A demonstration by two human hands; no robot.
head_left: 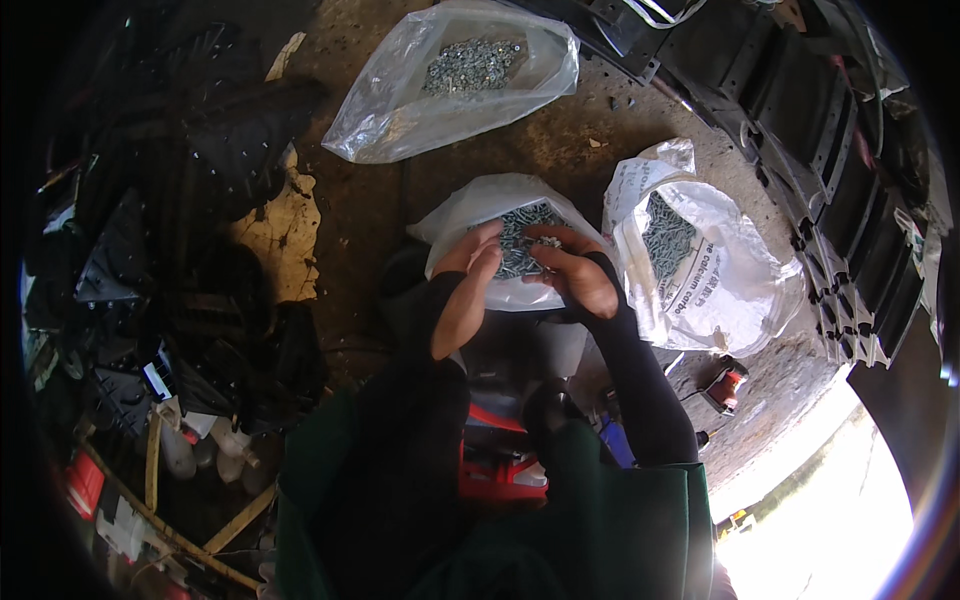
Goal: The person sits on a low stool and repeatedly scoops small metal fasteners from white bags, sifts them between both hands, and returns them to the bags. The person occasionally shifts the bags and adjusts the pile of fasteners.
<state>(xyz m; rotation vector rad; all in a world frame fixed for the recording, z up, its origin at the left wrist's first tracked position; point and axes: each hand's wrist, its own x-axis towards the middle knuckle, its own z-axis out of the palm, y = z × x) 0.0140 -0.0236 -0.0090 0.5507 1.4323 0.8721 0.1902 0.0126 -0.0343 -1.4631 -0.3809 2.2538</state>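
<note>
A clear plastic bag (535, 293) stands in front of me, its mouth spread wide. Inside lies a heap of grey metal screws (517, 255). My left hand (470, 272) reaches over the bag's left side, fingers extended and slightly curved towards the screws. I see nothing held in it. My right hand (580, 270) comes over the other side with its fingers curled round a small cluster of shiny metal pieces (548, 242), too small to name for certain. Its fingertips hover over or touch the screws; I cannot tell which.
A white printed sack (735, 285) with more screws (667, 240) stands on the right. Farther off lies a clear bag (375, 130) of small metal parts (475, 66). Dark metal panels (800, 130) line the right; black parts (125, 250) crowd the left. A red-and-black object (728, 387) sits lower right.
</note>
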